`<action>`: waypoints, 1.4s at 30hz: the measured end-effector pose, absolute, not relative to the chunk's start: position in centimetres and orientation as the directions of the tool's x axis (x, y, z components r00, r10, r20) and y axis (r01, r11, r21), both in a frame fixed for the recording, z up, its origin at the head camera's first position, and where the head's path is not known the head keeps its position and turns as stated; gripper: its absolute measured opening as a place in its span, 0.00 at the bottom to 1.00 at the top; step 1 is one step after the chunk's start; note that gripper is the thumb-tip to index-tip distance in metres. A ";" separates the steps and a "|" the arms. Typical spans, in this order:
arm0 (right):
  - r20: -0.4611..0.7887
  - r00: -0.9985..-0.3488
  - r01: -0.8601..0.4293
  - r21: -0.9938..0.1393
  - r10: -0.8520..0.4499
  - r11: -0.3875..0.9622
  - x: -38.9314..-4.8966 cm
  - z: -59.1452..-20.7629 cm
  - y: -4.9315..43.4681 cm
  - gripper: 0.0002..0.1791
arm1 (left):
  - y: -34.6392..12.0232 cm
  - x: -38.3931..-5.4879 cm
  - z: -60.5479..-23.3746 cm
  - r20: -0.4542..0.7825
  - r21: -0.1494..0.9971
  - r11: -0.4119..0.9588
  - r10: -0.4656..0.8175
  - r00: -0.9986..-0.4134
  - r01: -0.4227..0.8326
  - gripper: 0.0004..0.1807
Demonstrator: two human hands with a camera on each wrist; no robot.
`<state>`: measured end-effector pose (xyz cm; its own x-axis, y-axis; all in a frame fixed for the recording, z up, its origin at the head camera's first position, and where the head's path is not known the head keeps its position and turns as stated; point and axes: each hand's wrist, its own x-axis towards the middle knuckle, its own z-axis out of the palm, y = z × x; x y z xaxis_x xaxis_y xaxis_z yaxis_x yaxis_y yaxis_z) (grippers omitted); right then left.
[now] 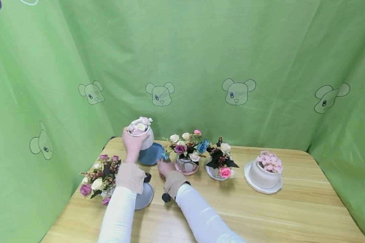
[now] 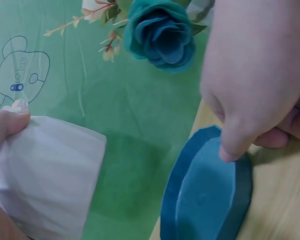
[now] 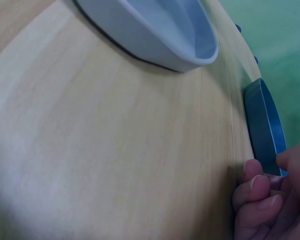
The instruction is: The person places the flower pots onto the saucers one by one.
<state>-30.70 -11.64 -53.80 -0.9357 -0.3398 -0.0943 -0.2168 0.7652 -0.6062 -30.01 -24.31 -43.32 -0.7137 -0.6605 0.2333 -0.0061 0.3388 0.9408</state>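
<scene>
A white flowerpot [image 1: 148,141] with pale pink and white flowers is raised at the back left, and my left hand [image 1: 133,144] grips it around the side. In the left wrist view this pot [image 2: 50,175] is apart from the blue saucer [image 2: 205,195]. That saucer [image 1: 151,157] lies on the table close to its back edge, below and right of the pot. My right hand [image 1: 165,167] pinches the saucer's near right rim, thumb on top; the right wrist view shows the other fingers [image 3: 259,192] curled beside it. A blue artificial rose [image 2: 160,37] hangs near the right hand.
A grey saucer [image 1: 145,197] lies beside the left forearm, right of a potted bouquet [image 1: 100,179]. Right of my right hand are a mixed bouquet in a pot on a pink saucer [image 1: 190,172], another potted bouquet [image 1: 220,158], and a white pot [image 1: 264,177] of pink flowers.
</scene>
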 end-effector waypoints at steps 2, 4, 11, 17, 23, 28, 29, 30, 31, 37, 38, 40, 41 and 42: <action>-0.090 -0.935 -0.221 -0.608 -0.343 0.762 -30.8 -53.8 -11.6 0.30 | -24.2 -30.0 -43.6 0.230 0.944 0.330 -0.653 -0.722 0.002 0.50; -0.092 -0.935 -0.221 -0.607 -0.344 0.763 -30.8 -53.8 -11.6 0.31 | -24.1 -30.1 -43.9 0.228 0.944 0.329 -0.645 -0.729 0.005 0.50; -0.093 -0.934 -0.224 -0.601 -0.345 0.767 -31.0 -53.9 -11.6 0.32 | -23.8 -30.4 -45.3 0.214 0.946 0.324 -0.630 -0.747 -0.002 0.51; -0.087 -0.929 -0.243 -0.588 -0.359 0.772 -31.0 -53.6 -11.6 0.33 | -23.5 -30.7 -46.6 0.196 0.947 0.321 -0.629 -0.752 -0.021 0.50; -0.093 -0.932 -0.234 -0.583 -0.350 0.778 -30.9 -53.5 -11.5 0.34 | -23.2 -30.9 -47.8 0.176 0.933 0.351 -0.628 -0.758 -0.074 0.52; -0.100 -0.933 -0.222 -0.599 -0.346 0.770 -30.9 -53.5 -11.5 0.34 | -23.0 -31.1 -48.8 0.162 0.929 0.358 -0.627 -0.762 -0.097 0.53; -0.101 -0.932 -0.222 -0.601 -0.349 0.768 -30.8 -53.5 -11.5 0.34 | -23.0 -31.1 -49.1 0.157 0.927 0.359 -0.626 -0.764 -0.104 0.53; -0.104 -0.931 -0.219 -0.605 -0.349 0.766 -30.8 -53.6 -11.5 0.35 | -22.9 -31.1 -49.3 0.154 0.926 0.362 -0.627 -0.764 -0.110 0.53; -0.100 -0.932 -0.219 -0.610 -0.349 0.761 -30.8 -53.6 -11.4 0.35 | -22.9 -31.2 -49.5 0.151 0.924 0.365 -0.628 -0.764 -0.117 0.53; -0.097 -0.942 -0.182 -0.658 -0.322 0.730 -30.7 -53.9 -11.6 0.34 | -22.8 -31.5 -50.3 0.132 0.921 0.363 -0.630 -0.765 -0.140 0.55; -0.101 -0.943 -0.176 -0.660 -0.318 0.730 -30.7 -53.9 -11.6 0.34 | -22.7 -31.5 -50.4 0.125 0.922 0.359 -0.630 -0.766 -0.145 0.56; -0.111 -0.943 -0.170 -0.652 -0.315 0.739 -30.7 -53.8 -11.6 0.35 | -22.7 -31.4 -50.5 0.112 0.923 0.353 -0.630 -0.768 -0.155 0.58; -0.109 -0.943 -0.173 -0.645 -0.314 0.744 -30.6 -53.8 -11.6 0.35 | -22.7 -31.4 -50.5 0.109 0.923 0.352 -0.630 -0.769 -0.157 0.58; -0.104 -0.943 -0.179 -0.639 -0.315 0.748 -30.6 -53.8 -11.6 0.35 | -22.6 -31.4 -50.5 0.107 0.923 0.351 -0.630 -0.769 -0.159 0.59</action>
<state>-30.59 -11.65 -53.77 -0.9434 -0.3150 -0.1043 -0.1790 0.7478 -0.6394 -31.37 -22.64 -50.55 -0.7693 -0.6299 0.1067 -0.1590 0.3505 0.9230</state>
